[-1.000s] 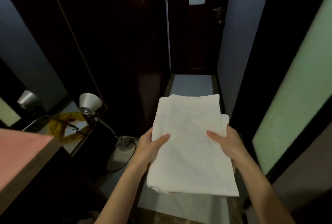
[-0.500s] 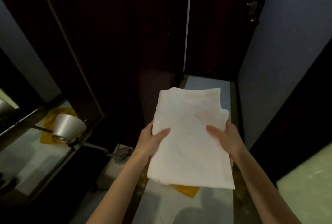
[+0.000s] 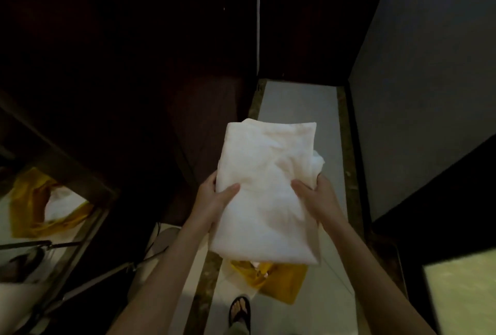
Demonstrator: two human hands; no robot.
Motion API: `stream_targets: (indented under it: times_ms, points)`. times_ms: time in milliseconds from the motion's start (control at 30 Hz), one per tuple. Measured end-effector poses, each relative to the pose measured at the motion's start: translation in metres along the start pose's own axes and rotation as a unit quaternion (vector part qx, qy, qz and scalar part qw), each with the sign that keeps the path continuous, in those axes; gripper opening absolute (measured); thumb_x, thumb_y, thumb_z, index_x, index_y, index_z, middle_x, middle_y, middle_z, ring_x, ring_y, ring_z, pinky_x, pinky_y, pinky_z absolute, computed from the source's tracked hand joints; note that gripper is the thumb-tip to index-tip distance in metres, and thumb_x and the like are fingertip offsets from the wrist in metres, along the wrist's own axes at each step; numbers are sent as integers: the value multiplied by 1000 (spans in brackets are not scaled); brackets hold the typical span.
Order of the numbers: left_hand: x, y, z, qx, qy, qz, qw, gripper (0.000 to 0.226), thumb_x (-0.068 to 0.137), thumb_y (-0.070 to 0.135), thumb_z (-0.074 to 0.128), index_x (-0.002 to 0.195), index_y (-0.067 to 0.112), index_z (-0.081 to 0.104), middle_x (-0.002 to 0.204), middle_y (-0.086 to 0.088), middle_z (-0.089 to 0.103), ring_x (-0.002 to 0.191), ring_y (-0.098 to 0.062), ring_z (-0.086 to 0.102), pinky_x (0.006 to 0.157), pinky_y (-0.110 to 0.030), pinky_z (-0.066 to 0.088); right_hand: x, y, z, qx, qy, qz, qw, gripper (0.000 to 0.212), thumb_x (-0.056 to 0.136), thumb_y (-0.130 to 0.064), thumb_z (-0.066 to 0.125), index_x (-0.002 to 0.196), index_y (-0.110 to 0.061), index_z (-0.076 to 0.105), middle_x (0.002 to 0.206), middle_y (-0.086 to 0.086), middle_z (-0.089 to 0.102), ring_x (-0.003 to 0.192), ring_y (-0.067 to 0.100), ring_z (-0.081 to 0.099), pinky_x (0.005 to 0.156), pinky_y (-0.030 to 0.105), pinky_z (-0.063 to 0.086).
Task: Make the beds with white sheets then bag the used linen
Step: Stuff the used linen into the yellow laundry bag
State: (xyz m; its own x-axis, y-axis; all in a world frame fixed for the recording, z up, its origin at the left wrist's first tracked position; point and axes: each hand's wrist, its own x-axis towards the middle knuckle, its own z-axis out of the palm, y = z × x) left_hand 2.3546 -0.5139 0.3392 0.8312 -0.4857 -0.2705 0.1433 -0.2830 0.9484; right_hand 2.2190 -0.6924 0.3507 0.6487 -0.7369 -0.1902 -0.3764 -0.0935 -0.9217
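Note:
A folded white sheet point(image 3: 268, 187) is held out flat in front of me over a narrow hallway floor. My left hand point(image 3: 214, 201) grips its left edge, thumb on top and fingers underneath. On the right edge my right hand point(image 3: 315, 200) holds it the same way. Below the sheet a yellow bag point(image 3: 279, 281) lies on the floor with something white inside it; the sheet hides most of it.
A dark wardrobe point(image 3: 120, 66) stands left of the hallway and a grey wall point(image 3: 429, 93) on the right. A dark door point(image 3: 308, 25) closes the far end. A mirror point(image 3: 40, 213) at lower left reflects the yellow bag. My sandalled foot point(image 3: 240, 310) is on the pale floor.
The view has tilted down and moved forward. The yellow bag and my foot have come into sight under the sheet. Both hands keep the same hold.

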Motion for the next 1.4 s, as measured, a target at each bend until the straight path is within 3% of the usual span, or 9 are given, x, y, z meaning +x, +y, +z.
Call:
stream_targets:
  times_ms: [233,400,500,633,767,900,1000,1100,1400]
  points:
    - [78,-67,20,17,42,-60,997,61,84,13,72,139,17,46,117,5,58,96,-7,58,78,-24,49,93,63,45,-47,-60,31,997,37,88,-15,64,123,-6,58,105,6,65,94,23,63,74,32,49]
    - [123,-170,38,11,62,-152,986,73,80,14,76,142,18,39,129,2,52,107,-16,54,86,-35,48,132,155,87,-83,-100,69,989,25,90,-8,61,115,-6,59,97,2,60,92,21,61,53,5,40]
    - [149,-235,50,-14,55,-175,983,71,80,13,77,140,18,39,122,5,53,102,-12,56,81,-30,49,159,218,116,-95,-122,89,984,33,90,-9,62,122,0,57,102,5,60,101,25,60,72,23,44]
    - [186,-330,59,-35,64,-192,979,74,72,24,84,134,19,44,126,-2,59,110,-20,60,93,-44,53,197,307,158,-116,-138,90,980,28,90,-7,62,117,0,60,98,7,62,97,26,62,74,35,48]
    - [231,-433,65,-45,91,-201,974,66,78,15,80,133,14,45,123,-5,60,108,-21,61,92,-41,53,228,394,213,-98,-152,89,979,27,90,-11,62,114,1,60,97,9,62,88,19,57,61,27,38]
    - [265,-536,84,-20,124,-192,973,68,77,24,81,134,18,44,123,-3,59,108,-23,60,93,-48,52,251,481,273,-58,-142,89,984,47,80,-24,56,120,1,59,101,4,60,98,22,58,74,22,38]
    - [282,-595,106,1,141,-180,974,65,83,19,75,137,9,41,122,-2,54,107,-20,55,88,-36,49,264,542,301,-72,-148,82,983,53,72,-29,50,114,1,62,100,8,65,97,23,60,75,26,42]
    - [298,-645,125,-14,155,-176,972,58,85,19,72,135,5,45,122,-6,58,103,-20,56,86,-36,50,278,592,318,-106,-149,73,980,44,83,-25,55,118,1,61,113,18,66,109,35,60,92,41,47]
    - [342,-725,156,-26,213,-148,965,62,93,26,63,144,8,35,136,-10,53,121,-30,53,99,-39,46,310,650,392,-178,-158,24,971,40,96,-20,51,134,-10,50,133,15,57,124,34,50,101,36,38]
